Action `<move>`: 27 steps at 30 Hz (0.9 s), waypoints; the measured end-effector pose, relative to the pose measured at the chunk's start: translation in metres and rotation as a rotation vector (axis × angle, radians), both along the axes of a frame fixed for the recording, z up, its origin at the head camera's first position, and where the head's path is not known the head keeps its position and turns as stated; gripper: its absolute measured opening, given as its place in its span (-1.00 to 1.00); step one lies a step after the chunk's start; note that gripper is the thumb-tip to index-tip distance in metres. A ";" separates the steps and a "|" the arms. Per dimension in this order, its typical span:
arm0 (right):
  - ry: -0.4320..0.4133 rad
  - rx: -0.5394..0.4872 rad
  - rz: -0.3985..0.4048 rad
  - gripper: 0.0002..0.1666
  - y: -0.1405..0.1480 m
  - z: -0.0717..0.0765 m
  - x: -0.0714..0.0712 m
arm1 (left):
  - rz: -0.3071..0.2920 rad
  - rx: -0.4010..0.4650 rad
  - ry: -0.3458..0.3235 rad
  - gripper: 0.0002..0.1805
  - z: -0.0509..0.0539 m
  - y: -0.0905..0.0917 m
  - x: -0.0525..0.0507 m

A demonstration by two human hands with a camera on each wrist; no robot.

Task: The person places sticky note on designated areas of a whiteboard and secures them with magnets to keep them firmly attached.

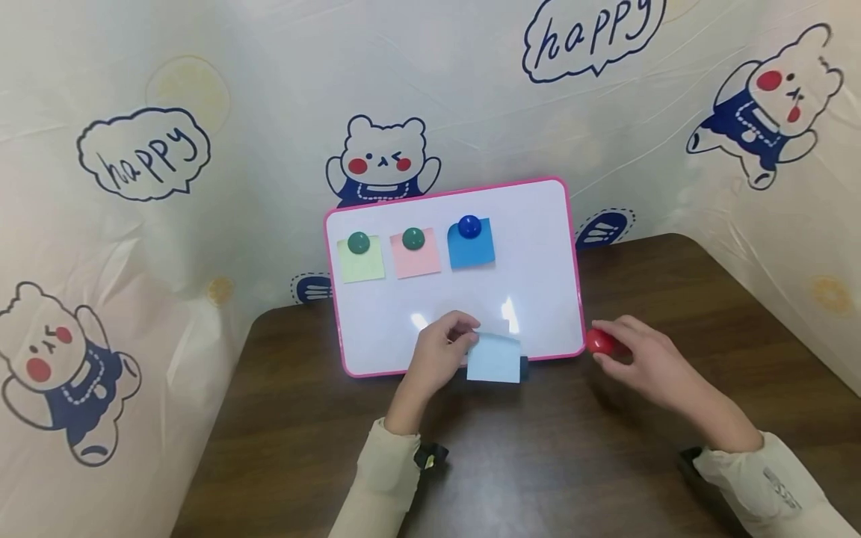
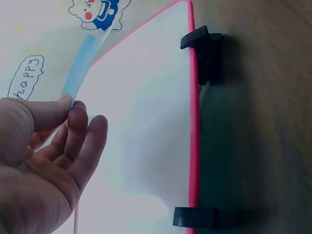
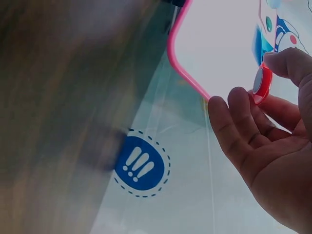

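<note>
My left hand [image 1: 440,351] pinches a light blue sticky note [image 1: 494,359] by its upper left edge, in front of the bottom rim of a pink-framed whiteboard [image 1: 538,284]. In my right hand [image 1: 649,362], thumb and fingers hold a round red magnet [image 1: 599,341] beside the board's lower right corner; its flat grey back shows in the right wrist view. Along the board's upper part, green magnets sit on a pale green note [image 1: 362,267] and a pink note [image 1: 415,259]. A dark blue magnet [image 1: 469,226] is on a blue note [image 1: 472,250].
The whiteboard leans back on a dark wooden table [image 1: 296,441], held by black stand clips [image 2: 194,217] at its lower edge. Behind the table hangs a pale sheet [image 1: 269,149] printed with bears and the word "happy".
</note>
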State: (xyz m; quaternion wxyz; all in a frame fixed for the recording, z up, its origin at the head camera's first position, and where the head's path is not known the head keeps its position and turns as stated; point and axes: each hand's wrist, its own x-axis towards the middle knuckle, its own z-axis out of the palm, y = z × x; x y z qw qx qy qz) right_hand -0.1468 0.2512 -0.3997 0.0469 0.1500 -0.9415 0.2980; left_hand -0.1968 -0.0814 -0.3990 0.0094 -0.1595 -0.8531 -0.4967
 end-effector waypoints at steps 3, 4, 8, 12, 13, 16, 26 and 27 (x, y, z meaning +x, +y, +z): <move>0.010 -0.004 -0.002 -0.31 -0.001 0.003 -0.001 | 0.055 0.026 0.020 -0.85 0.002 0.004 -0.004; 0.011 -0.008 -0.004 -0.31 -0.001 0.004 -0.002 | 0.075 0.034 0.025 -0.85 0.003 0.005 -0.006; 0.023 -0.022 -0.011 -0.34 -0.001 0.007 -0.002 | 0.157 0.061 0.048 -0.91 0.007 0.012 -0.010; 0.028 -0.022 -0.014 -0.35 -0.001 0.010 -0.001 | 0.210 0.087 0.072 -0.95 0.013 0.018 -0.014; 0.026 -0.019 -0.015 -0.35 -0.001 0.011 -0.002 | 0.216 0.091 0.077 -0.95 0.014 0.019 -0.016; 0.018 -0.014 -0.017 -0.34 -0.001 0.013 -0.002 | 0.226 0.096 0.082 -0.94 0.017 0.022 -0.020; 0.092 -0.022 -0.005 -0.37 -0.002 0.017 -0.007 | 0.247 0.084 0.063 -0.89 0.033 0.034 -0.034; 0.098 -0.021 -0.006 -0.37 -0.002 0.018 -0.007 | 0.248 0.083 0.068 -0.89 0.035 0.035 -0.036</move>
